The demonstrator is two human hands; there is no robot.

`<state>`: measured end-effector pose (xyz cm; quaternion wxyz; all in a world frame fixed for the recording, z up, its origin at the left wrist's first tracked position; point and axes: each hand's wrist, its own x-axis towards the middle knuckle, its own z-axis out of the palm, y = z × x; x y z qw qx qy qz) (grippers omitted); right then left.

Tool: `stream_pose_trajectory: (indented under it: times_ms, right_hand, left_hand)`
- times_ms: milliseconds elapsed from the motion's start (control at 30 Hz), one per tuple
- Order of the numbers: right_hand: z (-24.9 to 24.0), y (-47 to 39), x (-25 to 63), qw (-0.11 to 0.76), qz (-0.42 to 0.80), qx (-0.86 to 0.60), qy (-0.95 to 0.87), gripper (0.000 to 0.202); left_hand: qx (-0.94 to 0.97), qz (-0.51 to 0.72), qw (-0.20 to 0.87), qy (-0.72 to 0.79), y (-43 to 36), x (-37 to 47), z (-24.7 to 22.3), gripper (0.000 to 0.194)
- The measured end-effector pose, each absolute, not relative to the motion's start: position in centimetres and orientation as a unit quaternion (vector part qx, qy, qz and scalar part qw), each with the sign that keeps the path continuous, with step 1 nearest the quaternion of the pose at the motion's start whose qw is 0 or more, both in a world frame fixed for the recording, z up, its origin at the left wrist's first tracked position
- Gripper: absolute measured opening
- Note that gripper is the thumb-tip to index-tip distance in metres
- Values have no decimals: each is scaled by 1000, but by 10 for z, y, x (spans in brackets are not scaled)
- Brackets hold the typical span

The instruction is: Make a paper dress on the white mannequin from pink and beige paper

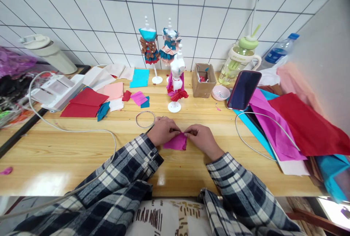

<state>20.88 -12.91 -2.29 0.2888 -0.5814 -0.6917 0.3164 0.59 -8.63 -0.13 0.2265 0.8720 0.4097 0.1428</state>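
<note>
Pinched the pink cloth at its far edge over the wooden table, fingers of left hand and right hand clamped on it; held it nearer than the red-skirted dress form, right of the ring

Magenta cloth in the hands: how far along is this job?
Apparently done: the rear mannequins are dressed; the front mannequin wears a red ruffle. In hand: the left hand and right hand pinch the far edge of the magenta cloth. Probably left: shaping it, since it looks mostly flat, and attaching it.
</note>
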Motion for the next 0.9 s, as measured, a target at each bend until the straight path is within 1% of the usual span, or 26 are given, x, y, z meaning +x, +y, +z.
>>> stream_pose_trajectory:
  times_ms: [100,233,300,400,467,600,700,900]
  right_hand:
    - [-20,-128,212,295,300,-561,-713,14]
    - [-20,-129,214,290,311,-571,-703,29]
    - [-20,-130,214,287,290,-574,-710,25]
    - [-20,-131,211,279,264,-575,-722,12]
    - [-19,-132,210,270,253,-575,-729,10]
    - [-17,-136,210,245,228,-555,-762,9]
    - [-17,-139,211,213,208,-531,-793,11]
    - [-14,-145,215,139,153,-506,-837,24]
  left_hand:
    - [878,141,217,403,-87,6,-1,16]
    - [878,148,211,403,-88,7,-2,15]
    - [879,147,212,401,-88,7,-2,16]
    - [883,148,204,397,-89,6,-1,17]
    - [886,148,197,393,-90,5,0,17]
    - [894,136,186,383,-93,2,3,15]
    - [900,133,159,384,-97,1,5,14]
    - [921,141,85,353,-103,0,8,17]
